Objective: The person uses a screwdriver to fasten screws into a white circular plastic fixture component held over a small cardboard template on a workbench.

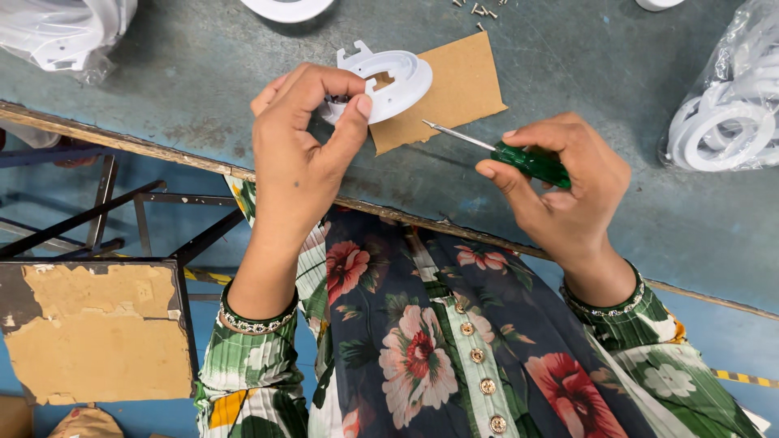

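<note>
over a grey-blue table (617, 211), left hand (296, 154) fingers pinch a white plastic ring (398, 81); right hand (560, 191) grips a green screwdriver (531, 162).

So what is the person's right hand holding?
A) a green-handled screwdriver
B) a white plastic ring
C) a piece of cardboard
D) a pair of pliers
A: the right hand grips a green-handled screwdriver, its thin metal shaft pointing toward the white plastic ring held by the left hand.

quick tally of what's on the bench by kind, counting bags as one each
White round plastic fittings out of a bag: 3 (one in the left hand at, two cut off by the top edge)
Green-handled screwdriver, in the right hand: 1
Brown cardboard piece: 1
Clear bags of white parts: 2
Total: 7
</note>
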